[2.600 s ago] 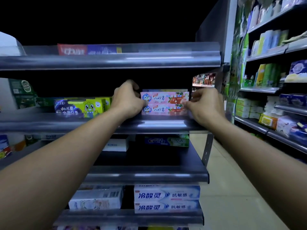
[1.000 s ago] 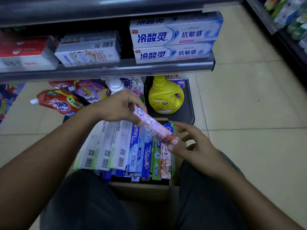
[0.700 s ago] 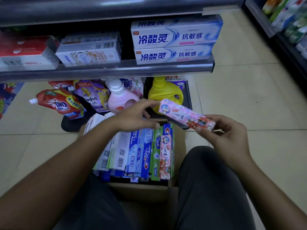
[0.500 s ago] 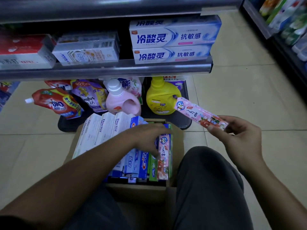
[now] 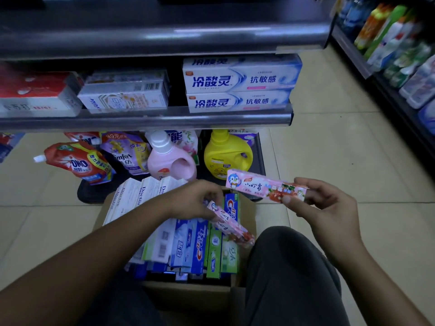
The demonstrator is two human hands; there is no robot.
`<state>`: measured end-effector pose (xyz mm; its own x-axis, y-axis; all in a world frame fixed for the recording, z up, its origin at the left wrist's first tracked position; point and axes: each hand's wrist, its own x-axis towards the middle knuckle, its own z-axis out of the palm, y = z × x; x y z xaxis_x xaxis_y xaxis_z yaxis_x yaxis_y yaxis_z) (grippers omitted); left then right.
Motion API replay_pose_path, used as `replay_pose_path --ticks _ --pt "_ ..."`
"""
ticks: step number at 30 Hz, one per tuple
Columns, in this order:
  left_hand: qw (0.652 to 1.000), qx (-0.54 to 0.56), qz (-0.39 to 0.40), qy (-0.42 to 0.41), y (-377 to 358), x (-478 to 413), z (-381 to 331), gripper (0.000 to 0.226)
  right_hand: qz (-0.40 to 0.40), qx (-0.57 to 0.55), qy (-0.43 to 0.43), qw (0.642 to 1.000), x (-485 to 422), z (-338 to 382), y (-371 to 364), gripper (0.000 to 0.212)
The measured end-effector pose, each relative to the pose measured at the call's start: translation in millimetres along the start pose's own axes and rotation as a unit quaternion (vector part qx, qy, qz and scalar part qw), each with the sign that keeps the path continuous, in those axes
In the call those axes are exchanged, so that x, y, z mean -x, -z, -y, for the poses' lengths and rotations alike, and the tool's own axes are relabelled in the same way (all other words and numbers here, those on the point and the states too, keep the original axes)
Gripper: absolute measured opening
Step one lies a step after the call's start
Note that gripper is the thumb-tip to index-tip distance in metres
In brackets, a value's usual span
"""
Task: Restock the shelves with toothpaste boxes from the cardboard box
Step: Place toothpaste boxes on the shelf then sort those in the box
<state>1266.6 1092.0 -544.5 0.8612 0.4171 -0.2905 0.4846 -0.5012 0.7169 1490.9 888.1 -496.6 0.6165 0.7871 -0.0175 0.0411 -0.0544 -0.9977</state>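
In the head view, the floor (image 5: 334,147) is pale square tile in a dim shop aisle. A grey metal shelf (image 5: 146,121) carries white-and-blue toothpaste cartons (image 5: 240,83), with a pink bottle (image 5: 169,161), a yellow bottle (image 5: 226,156) and a red pouch (image 5: 80,163) on the floor-level base below. Bottles line a second rack (image 5: 400,48) on the right. The cardboard box (image 5: 188,295) sits between the person's knees, packed with upright toothpaste boxes. The right hand (image 5: 329,205) pinches a pink toothpaste box (image 5: 266,188) by one end, above the carton's far corner. The left hand (image 5: 197,201) grips a second pink box (image 5: 229,225), tilted over the packed row. Half a second earlier that second box stood in the row with the left hand reaching onto it; now it is lifted out.
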Motion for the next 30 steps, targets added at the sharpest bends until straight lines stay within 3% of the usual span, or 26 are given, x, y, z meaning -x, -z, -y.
replay_pose_path --ticks 3,6,12,14,19,24,30 --pt "0.983 0.164 -0.086 0.001 25.3 19.6 -18.2 0.031 0.005 -0.05 0.013 0.999 -8.6 23.3 -2.6 0.037" --pt "0.951 0.25 -0.181 -0.022 57.2 38.0 -46.0 0.032 0.007 -0.089 0.051 0.995 -20.2 59.1 -7.9 0.035" --pt "0.864 0.4 -0.287 -0.105 112.4 48.3 -115.9 0.046 -0.005 -0.166 0.168 0.972 -51.1 145.7 -16.2 0.041" --pt "0.846 0.394 -0.334 -0.136 130.6 47.6 -144.5 0.046 -0.006 -0.186 0.215 0.959 -61.4 175.6 -19.1 0.039" --pt "0.852 0.33 -0.363 -0.18 177.6 51.3 -207.6 0.054 0.004 -0.21 0.319 0.924 -82.6 242.2 -28.0 0.033" --pt "0.853 0.27 -0.406 -0.185 215.7 58.4 -252.2 0.058 0.016 -0.162 0.394 0.905 -99.6 292.1 -33.1 0.033" --pt "0.828 0.247 -0.464 -0.195 269.8 59.7 -292.5 0.052 -0.106 -0.012 0.474 0.874 -139.9 345.5 -37.8 0.03"
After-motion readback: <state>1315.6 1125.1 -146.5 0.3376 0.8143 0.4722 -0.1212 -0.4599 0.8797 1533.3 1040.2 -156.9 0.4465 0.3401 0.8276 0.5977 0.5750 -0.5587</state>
